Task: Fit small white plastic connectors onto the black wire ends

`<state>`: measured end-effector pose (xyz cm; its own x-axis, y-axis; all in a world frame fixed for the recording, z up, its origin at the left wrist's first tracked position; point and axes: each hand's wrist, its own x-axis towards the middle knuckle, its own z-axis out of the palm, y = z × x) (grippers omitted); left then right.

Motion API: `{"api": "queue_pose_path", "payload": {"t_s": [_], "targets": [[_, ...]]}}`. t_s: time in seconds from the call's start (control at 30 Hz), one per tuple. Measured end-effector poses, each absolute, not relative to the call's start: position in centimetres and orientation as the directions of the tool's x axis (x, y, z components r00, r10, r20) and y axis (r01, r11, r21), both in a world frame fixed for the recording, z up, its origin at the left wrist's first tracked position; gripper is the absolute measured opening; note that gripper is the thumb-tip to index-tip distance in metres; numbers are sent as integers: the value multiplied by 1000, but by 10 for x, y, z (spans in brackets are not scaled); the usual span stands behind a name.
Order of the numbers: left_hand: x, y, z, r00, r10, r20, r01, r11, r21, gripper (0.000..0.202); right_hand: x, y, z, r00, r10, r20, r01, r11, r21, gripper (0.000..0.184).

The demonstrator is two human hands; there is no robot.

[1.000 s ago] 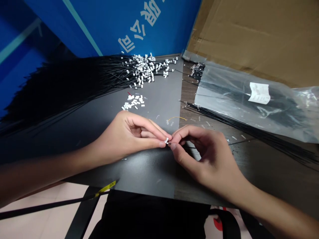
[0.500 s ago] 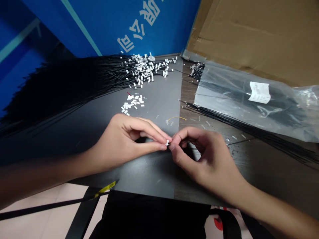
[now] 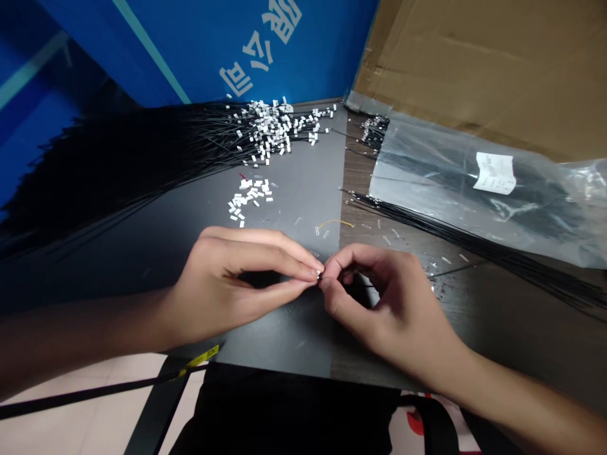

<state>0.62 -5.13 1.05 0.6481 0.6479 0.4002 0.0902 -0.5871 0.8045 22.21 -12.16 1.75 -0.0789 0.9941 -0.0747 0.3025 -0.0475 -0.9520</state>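
Observation:
Between the thumb and fingertips of my left hand (image 3: 246,272) is a small white connector housing (image 3: 319,275), mostly covered by the fingers. Right beside it, my right hand (image 3: 384,291) pinches a thin black wire (image 3: 367,286), part of which shows under the palm. The two hands' fingertips meet above the table, and the wire's end is hidden there. Beyond my left hand lies a small pile of loose white connector housings (image 3: 256,193). Farther back, a thick bundle of black wires (image 3: 156,145) has white connectors on its right-hand ends.
A clear plastic bag (image 3: 436,164) of black wires lies at the right, with loose black wires (image 3: 427,224) in front of it. Cardboard (image 3: 497,69) and a blue panel (image 3: 190,50) stand behind. Small clear bits and a yellow wire (image 3: 336,222) lie on the table (image 3: 284,335).
My left fingers have closed farther over the white connector housing, so less of it shows. My right hand has stayed almost in place.

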Motion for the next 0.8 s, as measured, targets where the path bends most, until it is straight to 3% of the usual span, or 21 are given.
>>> {"api": "queue_pose_path", "payload": {"t_s": [0.47,0.8], "targets": [[4,-54,10,638,664,390,113,-581,806,19,224,-122,17,-120,987,-109,182,-86,-980,5],[5,-54,12,636,673,379,122,-572,811,20,225,-117,19,-190,957,-217,88,-203,-975,11]]}}
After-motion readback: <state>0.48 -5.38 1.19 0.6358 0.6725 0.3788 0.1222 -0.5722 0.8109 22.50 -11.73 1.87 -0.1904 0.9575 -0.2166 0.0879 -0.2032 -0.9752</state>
